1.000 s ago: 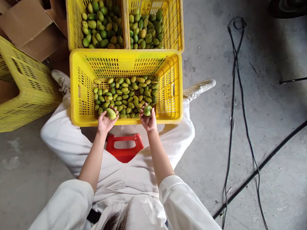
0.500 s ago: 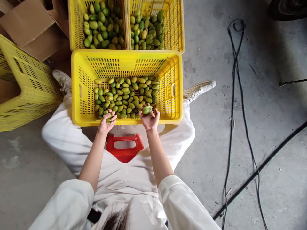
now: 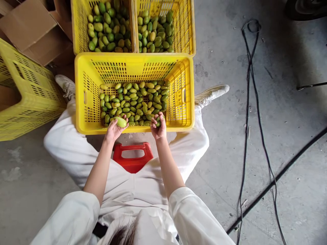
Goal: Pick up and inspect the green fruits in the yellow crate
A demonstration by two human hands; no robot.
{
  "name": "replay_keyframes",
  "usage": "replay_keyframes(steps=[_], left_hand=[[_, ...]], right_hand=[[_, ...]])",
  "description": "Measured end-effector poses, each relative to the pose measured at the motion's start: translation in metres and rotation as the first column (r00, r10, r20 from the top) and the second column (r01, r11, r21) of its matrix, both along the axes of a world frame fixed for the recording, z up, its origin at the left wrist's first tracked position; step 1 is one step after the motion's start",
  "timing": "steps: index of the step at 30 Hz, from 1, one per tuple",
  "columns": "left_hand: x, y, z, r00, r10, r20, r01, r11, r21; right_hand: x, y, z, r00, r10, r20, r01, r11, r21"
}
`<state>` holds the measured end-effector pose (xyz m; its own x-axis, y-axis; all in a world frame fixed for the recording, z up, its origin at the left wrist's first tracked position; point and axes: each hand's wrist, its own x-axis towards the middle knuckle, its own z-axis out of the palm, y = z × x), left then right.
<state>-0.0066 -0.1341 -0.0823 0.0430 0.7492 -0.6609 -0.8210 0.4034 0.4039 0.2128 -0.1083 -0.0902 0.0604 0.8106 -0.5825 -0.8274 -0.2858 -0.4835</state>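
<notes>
A yellow plastic crate (image 3: 85, 126) stands between my knees, its floor covered with several small green mangoes (image 3: 133, 100). My left hand (image 3: 113, 128) rests on the crate's near rim, its fingers closed round a pale green mango (image 3: 120, 121). My right hand (image 3: 158, 127) sits at the same rim a little to the right, fingers curled over a darker green mango (image 3: 157, 121) that is mostly hidden by them.
Two more yellow crates (image 3: 133, 20) holding green mangoes stand behind the near one. An empty yellow crate (image 3: 28, 92) leans at the left by flat cardboard (image 3: 33, 30). A red stool (image 3: 133, 158) is under me. Black cables (image 3: 251, 102) run over the concrete floor at the right.
Both hands have turned the mangoes they hold. The left mango now shows pale and lengthwise; the right hand's fingers have closed over its fruit. The crates have not moved.
</notes>
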Motion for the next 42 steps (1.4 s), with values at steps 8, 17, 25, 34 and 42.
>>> replay_keyframes(steps=[8,17,25,34,42], left_hand=[[-0.003,0.000,0.007,0.999,0.026,0.024,-0.026,1.000,0.005],[-0.003,0.001,0.006,0.996,-0.028,0.080,0.028,1.000,0.001],[0.001,0.006,0.003,1.000,0.020,0.024,-0.019,1.000,-0.012],[-0.004,-0.002,0.004,0.996,0.044,0.073,-0.048,0.998,0.052],[-0.007,-0.003,0.001,0.997,-0.054,0.049,0.052,0.997,0.048]], right_hand=[[-0.002,0.005,-0.007,0.992,-0.073,-0.108,0.072,0.997,-0.012],[-0.002,0.002,0.001,0.999,0.036,0.015,-0.036,0.999,-0.015],[-0.001,0.001,0.006,0.998,0.055,0.017,-0.055,0.998,0.025],[0.002,0.003,-0.005,0.994,-0.031,-0.106,0.031,1.000,-0.001],[0.000,-0.001,-0.006,0.998,0.055,-0.007,-0.054,0.996,0.077]])
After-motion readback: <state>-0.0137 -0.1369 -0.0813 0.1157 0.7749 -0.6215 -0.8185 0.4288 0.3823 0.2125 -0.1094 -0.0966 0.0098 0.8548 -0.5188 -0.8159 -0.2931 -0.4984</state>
